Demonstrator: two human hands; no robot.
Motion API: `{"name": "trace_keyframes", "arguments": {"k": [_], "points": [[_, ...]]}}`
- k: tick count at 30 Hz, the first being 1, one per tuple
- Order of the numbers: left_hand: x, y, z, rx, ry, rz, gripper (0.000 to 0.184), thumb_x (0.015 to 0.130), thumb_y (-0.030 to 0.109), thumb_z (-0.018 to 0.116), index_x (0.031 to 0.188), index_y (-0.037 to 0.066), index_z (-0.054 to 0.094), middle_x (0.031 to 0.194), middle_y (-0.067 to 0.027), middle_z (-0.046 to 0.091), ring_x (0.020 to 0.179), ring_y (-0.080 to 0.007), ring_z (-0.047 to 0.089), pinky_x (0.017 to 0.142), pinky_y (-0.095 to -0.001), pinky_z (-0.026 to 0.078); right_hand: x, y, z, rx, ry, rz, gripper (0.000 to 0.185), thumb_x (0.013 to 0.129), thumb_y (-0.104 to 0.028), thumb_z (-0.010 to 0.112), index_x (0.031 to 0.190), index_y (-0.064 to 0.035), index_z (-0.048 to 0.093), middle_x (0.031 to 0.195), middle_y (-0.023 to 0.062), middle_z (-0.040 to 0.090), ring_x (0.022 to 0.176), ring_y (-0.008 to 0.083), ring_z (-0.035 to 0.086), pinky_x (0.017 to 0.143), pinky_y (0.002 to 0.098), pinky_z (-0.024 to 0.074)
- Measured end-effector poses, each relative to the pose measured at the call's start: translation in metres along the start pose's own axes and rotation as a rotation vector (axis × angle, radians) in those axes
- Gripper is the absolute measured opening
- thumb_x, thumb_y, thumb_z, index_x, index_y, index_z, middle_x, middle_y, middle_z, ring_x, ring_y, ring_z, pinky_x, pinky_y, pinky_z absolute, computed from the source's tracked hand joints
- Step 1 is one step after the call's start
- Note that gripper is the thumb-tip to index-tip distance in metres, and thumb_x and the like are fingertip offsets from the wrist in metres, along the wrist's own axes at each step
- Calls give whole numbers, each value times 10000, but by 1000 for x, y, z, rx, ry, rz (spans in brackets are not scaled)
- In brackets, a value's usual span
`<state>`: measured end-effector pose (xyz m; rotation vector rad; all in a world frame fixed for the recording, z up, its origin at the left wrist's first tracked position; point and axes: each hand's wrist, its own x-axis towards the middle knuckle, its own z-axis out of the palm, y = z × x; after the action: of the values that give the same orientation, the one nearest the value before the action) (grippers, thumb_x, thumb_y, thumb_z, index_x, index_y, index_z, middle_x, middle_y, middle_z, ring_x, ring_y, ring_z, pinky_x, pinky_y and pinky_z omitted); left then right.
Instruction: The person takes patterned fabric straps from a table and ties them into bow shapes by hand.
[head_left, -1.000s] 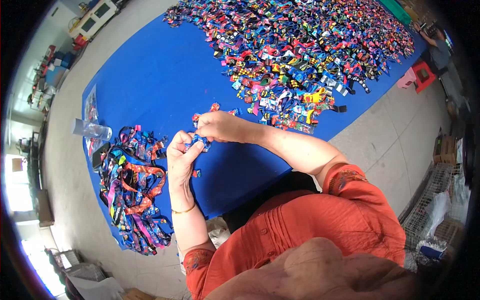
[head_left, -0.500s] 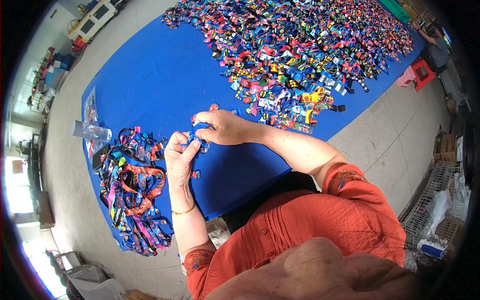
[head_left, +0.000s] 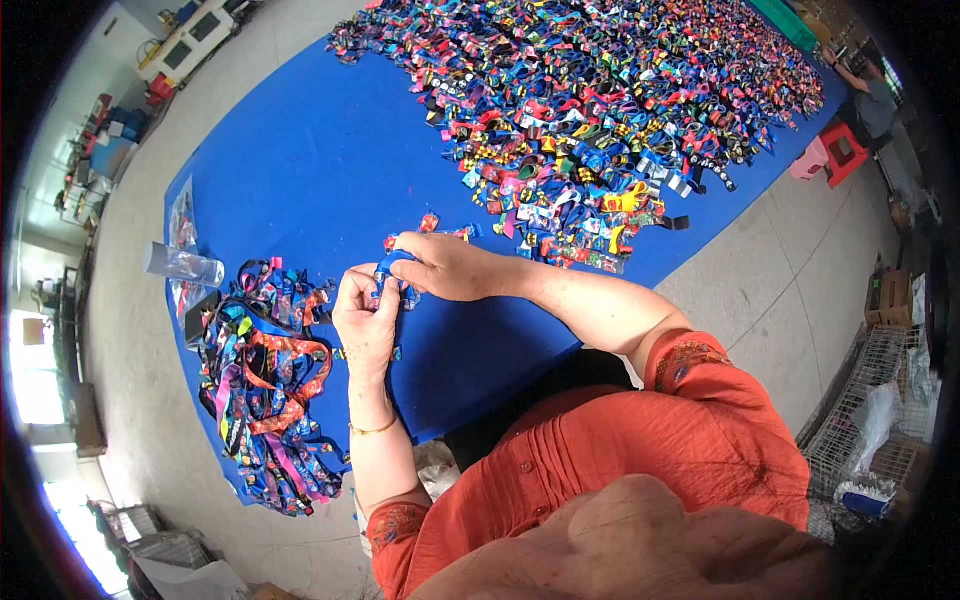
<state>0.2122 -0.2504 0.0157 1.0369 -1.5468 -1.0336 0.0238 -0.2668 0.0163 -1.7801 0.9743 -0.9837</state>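
My left hand (head_left: pixel 367 312) and my right hand (head_left: pixel 447 267) meet over the near part of the blue table (head_left: pixel 290 150). Both are closed on one blue patterned strap (head_left: pixel 383 276), pinched between thumbs and fingers and partly hidden by them. Small red and blue strap pieces (head_left: pixel 429 222) lie just beyond my right hand. To the left of my left hand is a heap of long colourful straps (head_left: pixel 280 400), some black, orange and purple.
Many looped colourful straps (head_left: pixel 590 120) cover the table's far right. A clear cylindrical container (head_left: pixel 185 264) lies at the left edge by a plastic bag (head_left: pixel 183 215). Beyond the right edge are a red stool (head_left: pixel 845 153) and another person (head_left: pixel 876 105).
The blue strap between my fingers has changed shape and bends upward now. My left wrist has shifted slightly right, and both hands stay together.
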Motion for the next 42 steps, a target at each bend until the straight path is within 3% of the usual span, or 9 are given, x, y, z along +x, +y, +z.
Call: {"name": "trace_keyframes", "arguments": {"k": [1,4,7,10,13,19,22,31,42], "points": [[0,0,0,29,6,5,274,933,-18,680,816,75,451,985,-52,656,787,-52,570,657,-179,428,0,0,1,5,10,-15,254,1033,-227,522,944,8,491,706,124,615,673,211,629,595,385,468],[0,4,1,157,0,60,266,944,-32,662,825,63,444,981,-73,649,777,-81,616,663,-203,484,-1,-8,0,79,16,41,217,989,-182,545,907,19,534,811,228,661,774,370,678,651,452,493],[0,-14,4,83,25,154,260,950,-58,637,832,48,431,983,-97,644,773,-111,649,688,-240,541,-2,0,1,-71,24,-185,206,1004,-153,524,910,31,521,761,198,639,721,340,666,631,434,497],[-1,-16,7,136,40,165,260,948,-86,619,836,38,420,986,-117,640,779,-135,670,711,-273,574,-2,7,3,-109,16,-220,253,1058,-224,460,948,3,451,714,110,592,676,208,598,611,381,459],[-2,-19,7,328,114,224,253,949,-50,644,834,40,437,973,-109,648,768,-117,653,699,-257,560,-2,1,6,132,-26,-32,233,1060,-215,452,978,3,445,703,94,566,659,190,567,601,369,448],[-1,-1,11,556,242,426,261,918,39,720,834,40,473,875,-122,659,679,-185,610,616,-290,500,-2,2,13,262,-41,-64,223,1041,-168,458,892,-7,421,665,103,547,600,190,560,552,359,436],[-6,-5,12,559,240,385,272,905,34,730,835,38,467,854,-134,655,669,-229,600,595,-317,483,-2,5,14,273,-42,-73,213,1042,-168,459,897,-15,431,670,87,553,601,183,566,553,344,441],[1,-8,6,625,124,646,249,859,-37,709,828,35,472,897,-195,676,668,-316,646,574,-356,495,1,-22,-17,390,-149,279,455,1054,-407,454,821,-47,609,743,37,631,593,106,553,540,289,443],[-1,-4,7,711,40,698,188,769,-35,706,834,11,536,954,-215,691,799,-372,680,701,-424,559,2,-7,-7,108,41,125,286,1010,-259,536,897,-15,636,796,25,601,767,119,553,708,311,446]]}}
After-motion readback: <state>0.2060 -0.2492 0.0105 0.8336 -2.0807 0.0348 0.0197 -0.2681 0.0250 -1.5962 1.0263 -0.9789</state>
